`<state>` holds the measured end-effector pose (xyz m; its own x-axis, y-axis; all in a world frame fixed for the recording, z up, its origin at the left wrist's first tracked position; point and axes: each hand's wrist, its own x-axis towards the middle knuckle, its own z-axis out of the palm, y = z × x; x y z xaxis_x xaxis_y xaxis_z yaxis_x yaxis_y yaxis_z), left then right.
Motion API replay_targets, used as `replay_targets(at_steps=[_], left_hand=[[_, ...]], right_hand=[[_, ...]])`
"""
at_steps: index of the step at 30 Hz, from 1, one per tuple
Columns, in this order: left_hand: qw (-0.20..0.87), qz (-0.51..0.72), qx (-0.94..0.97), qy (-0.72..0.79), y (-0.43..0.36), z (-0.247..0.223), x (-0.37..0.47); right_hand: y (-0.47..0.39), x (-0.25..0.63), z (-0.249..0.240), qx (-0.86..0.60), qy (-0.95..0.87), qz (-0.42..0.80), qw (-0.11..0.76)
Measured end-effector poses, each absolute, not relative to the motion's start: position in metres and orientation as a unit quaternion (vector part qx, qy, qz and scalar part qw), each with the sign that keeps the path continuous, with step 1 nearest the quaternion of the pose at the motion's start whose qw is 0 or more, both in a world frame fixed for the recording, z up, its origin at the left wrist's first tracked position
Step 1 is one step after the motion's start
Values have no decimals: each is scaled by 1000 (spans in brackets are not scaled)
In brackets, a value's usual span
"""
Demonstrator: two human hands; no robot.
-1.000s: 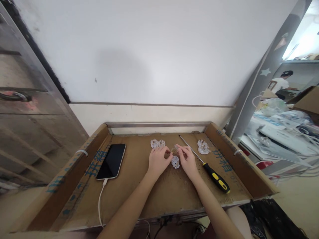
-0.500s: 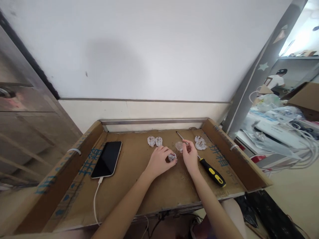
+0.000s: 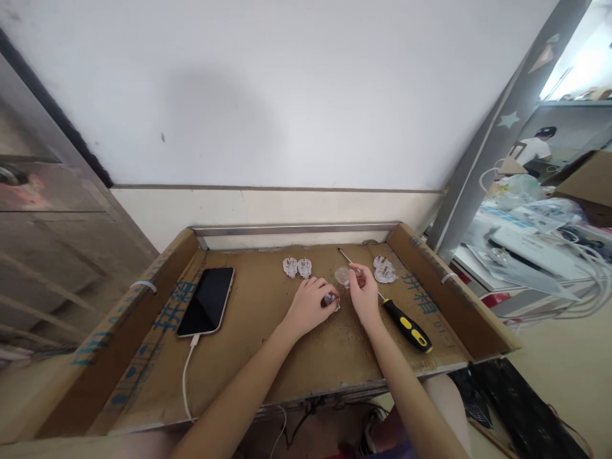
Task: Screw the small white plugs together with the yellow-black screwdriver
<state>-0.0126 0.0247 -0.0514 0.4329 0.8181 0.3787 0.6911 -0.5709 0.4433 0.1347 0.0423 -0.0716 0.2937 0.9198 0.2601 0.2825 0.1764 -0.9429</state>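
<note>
My left hand [image 3: 306, 302] is closed around a small grey and clear plug part [image 3: 329, 299], which its fingers partly cover. Just to the right, my right hand [image 3: 364, 292] has thumb and fingers drawn together; what they pinch, if anything, is too small to make out. A clear round plastic piece [image 3: 342, 275] lies at its fingertips. Beneath this hand passes the shaft of a screwdriver [image 3: 407, 325] with a black and yellow handle. Two clear plugs [image 3: 297, 267] with metal pins sit beyond my left hand, and more clear plugs [image 3: 384, 270] lie beyond my right.
The cardboard-lined work surface [image 3: 268, 344] has raised cardboard sides and a metal strip at the back. A phone [image 3: 207, 301] with a white cable [image 3: 185, 382] lies at left. Past the grey post [image 3: 482, 153], a cluttered table [image 3: 521, 236] and a seated person [image 3: 533, 150] are visible.
The plug part in my left hand has turned and is more covered by the fingers. My right hand stays almost in place. The view has shifted slightly.
</note>
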Motion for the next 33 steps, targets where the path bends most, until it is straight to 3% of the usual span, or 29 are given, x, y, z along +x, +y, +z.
replay_targets(at_steps=[6,11,15,24,28,33], left_hand=[[193,405,733,511,36,-47,-26],[117,335,746,564,37,-47,-32],[72,350,779,515,31,-48,-29],[97,267,880,381,23,-46,10],[123,259,879,380,19,-48,16],[134,277,884,351,10,-48,15]], right_hand=[[40,135,-67,-626,-552,243,495],[29,134,-64,-673,-603,167,395],[3,139,-58,-682,-642,72,341],[-62,220,-53,-680,-676,-42,282],[-71,255,-32,-649,-701,-13,295],[-85,256,66,-620,-660,-45,423]])
